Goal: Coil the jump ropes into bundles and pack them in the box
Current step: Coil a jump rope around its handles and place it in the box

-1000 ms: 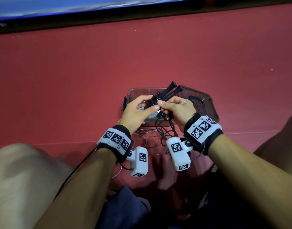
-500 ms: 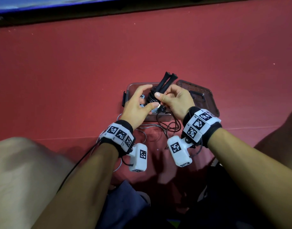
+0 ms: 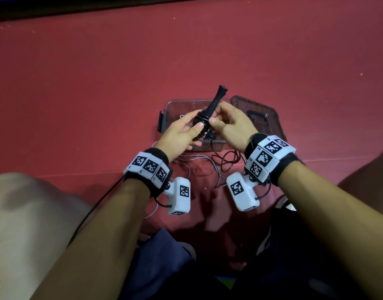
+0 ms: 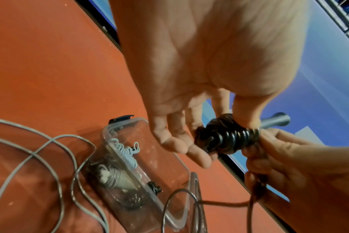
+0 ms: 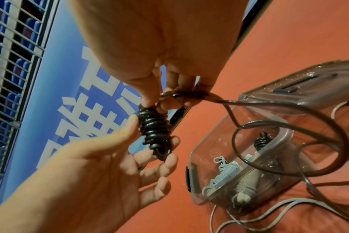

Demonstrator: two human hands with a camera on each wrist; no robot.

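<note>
A black jump rope (image 3: 215, 105) is held above the clear box (image 3: 177, 105), its handles pointing up and away. Black cord is wound into a tight coil (image 4: 225, 138) round the handles' lower end. My left hand (image 3: 197, 123) grips that coil between thumb and fingers. My right hand (image 3: 214, 119) pinches the loose black cord (image 5: 175, 94) right beside the coil (image 5: 155, 126). The remaining cord (image 3: 227, 161) hangs down in loops over the box's near edge. Inside the box (image 4: 147, 157) lie a light blue bundle (image 4: 125, 152), a grey bundle (image 4: 118, 175) and a black one (image 5: 261, 140).
The box's lid (image 3: 262, 113) lies open to the right of it. A loose grey rope (image 3: 186, 161) sprawls on the red floor between the box and my knees. A blue banner and a fence run along the far edge of the floor.
The black handles have swung from leaning right to nearly upright. Both hands have shifted slightly away from me, and less black cord lies loose below them.
</note>
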